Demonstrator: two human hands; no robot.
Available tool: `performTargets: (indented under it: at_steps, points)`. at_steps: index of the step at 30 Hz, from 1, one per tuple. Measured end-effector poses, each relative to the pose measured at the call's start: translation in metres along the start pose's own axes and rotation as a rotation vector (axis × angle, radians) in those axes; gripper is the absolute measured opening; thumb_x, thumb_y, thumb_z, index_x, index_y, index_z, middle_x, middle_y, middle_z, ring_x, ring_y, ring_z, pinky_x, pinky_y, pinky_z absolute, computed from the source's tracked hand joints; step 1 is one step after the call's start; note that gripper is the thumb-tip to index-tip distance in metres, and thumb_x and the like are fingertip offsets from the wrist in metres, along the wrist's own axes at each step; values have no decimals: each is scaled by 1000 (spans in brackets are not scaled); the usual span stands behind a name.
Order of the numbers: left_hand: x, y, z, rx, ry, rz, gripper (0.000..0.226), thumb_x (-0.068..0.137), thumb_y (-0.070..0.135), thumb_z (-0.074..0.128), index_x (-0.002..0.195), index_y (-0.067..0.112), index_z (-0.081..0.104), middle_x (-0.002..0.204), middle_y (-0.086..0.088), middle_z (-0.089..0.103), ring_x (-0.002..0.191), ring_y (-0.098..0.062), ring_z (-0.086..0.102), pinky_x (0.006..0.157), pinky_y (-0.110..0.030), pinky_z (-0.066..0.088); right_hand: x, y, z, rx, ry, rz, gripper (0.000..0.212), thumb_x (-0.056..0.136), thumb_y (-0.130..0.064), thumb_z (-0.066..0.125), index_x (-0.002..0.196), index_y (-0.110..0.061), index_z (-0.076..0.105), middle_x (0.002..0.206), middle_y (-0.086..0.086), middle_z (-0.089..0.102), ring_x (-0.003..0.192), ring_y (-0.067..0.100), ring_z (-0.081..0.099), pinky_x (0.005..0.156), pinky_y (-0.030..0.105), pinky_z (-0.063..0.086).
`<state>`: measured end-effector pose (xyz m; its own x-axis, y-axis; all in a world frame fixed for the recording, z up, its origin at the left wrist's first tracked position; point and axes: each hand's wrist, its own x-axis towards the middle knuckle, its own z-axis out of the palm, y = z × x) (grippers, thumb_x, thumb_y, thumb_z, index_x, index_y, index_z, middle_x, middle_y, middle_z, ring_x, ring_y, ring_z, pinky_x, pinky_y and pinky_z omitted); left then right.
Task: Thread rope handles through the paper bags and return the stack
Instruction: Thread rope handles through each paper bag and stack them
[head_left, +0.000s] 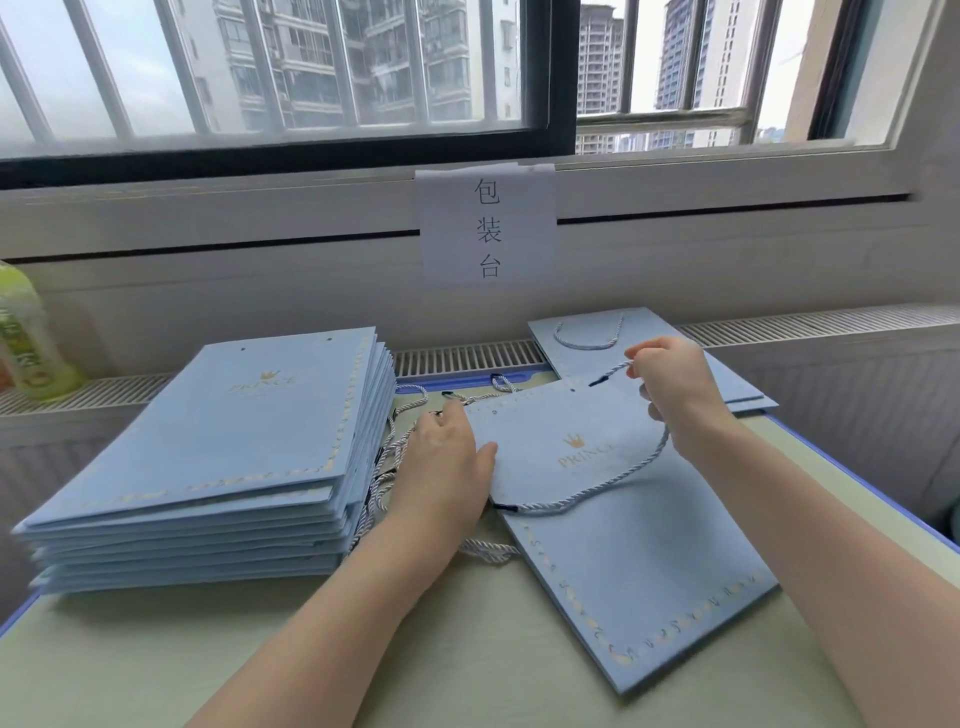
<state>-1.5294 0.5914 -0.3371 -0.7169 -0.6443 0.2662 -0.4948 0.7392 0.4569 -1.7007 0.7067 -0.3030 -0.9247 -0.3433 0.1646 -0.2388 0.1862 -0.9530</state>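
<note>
Lying flat on the pale green table (519, 649), the blue paper bag (623, 545) being worked sits in front of the person, its punched top edge turned toward the window. A rope handle (597, 491) trails across its face: one dark tip rests near the left thumb, the other is pinched by the right hand (675, 384) just above and beyond the bag's right hole. The left hand (447, 457) lies with straight fingers pressing on the bag's left edge, gripping nothing that shows.

From here the likeliest slip, I judge, is the tip missing the small hole, since the rope end hangs free in the air and the pinch sits a little back from the tip, leaving it limp. If the left hand eases off, the bag could slide on the smooth table as the rope is pushed in. The loose end on the bag may also drag and snag.

Just left, a heap of spare ropes (384, 457) lies against the tall stack of unthreaded bags (218, 447); a wrist brushing them could tangle cords or nudge the stack askew. Finished bags (602, 332) lie behind the right hand, near the table's far edge. A green bottle (23, 338) stands well apart on the sill.
</note>
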Motion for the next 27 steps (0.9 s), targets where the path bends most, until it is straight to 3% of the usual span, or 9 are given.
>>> performTargets:
  at_steps: [4,7,10,12,15,17,19,22,27]
  points:
    - [4,-2,2,-97,-41,-28,62,86,30,65,136,15,31,131,-11,47,120,-28,45,96,-38,40,-6,-1,6,-99,-124,-120,17,91,-7,46,96,-11,61,73,0,56,57,9,42,52,22,31]
    - [6,-3,0,-440,-99,-125,68,77,11,74,131,16,33,116,-11,60,106,-29,58,86,-40,50,-13,7,19,-337,-288,-159,15,93,-13,49,90,-10,64,77,2,61,58,11,49,50,20,37]
    - [8,1,-4,-602,-125,-188,71,72,7,70,130,15,31,100,-12,62,88,-28,60,74,-36,51,-17,16,25,-543,-335,-268,13,91,-14,50,93,-14,63,84,-2,59,70,12,55,61,23,41]
    - [8,6,-7,-602,-113,-184,64,75,8,60,131,11,31,88,-7,57,73,-21,52,59,-28,40,-21,17,26,-555,-390,-371,9,90,-17,55,94,-16,63,84,-4,55,68,3,50,65,23,38]
    - [8,8,-6,-570,-82,-186,56,83,7,49,134,11,27,83,-2,49,73,-18,48,57,-27,35,-26,15,31,-564,-486,-535,9,89,-23,60,96,-19,64,86,-7,51,71,0,47,72,24,40]
    - [8,6,-4,-569,-51,-205,41,86,9,47,124,12,32,82,-4,50,70,-21,48,59,-29,36,-31,13,34,-578,-518,-597,8,89,-26,61,93,-19,63,85,-9,51,74,5,48,76,26,44]
    - [6,4,-2,-503,10,-201,24,89,11,47,109,11,36,82,-3,48,73,-21,48,63,-32,36,-34,12,36,-588,-536,-645,9,91,-27,60,89,-18,61,84,-7,53,74,9,48,75,27,44]
    - [2,3,3,-340,100,-140,16,92,15,49,103,10,40,93,0,46,91,-24,48,72,-31,32,-37,11,37,-571,-519,-671,18,95,-23,52,88,-11,63,81,-3,55,72,13,47,71,29,40]
    - [6,-3,13,-182,41,-131,43,95,32,48,130,10,40,133,-10,46,123,-27,42,93,-33,33,-42,17,42,-547,-508,-697,26,98,-15,44,114,-20,64,101,-6,64,81,10,50,77,27,41]
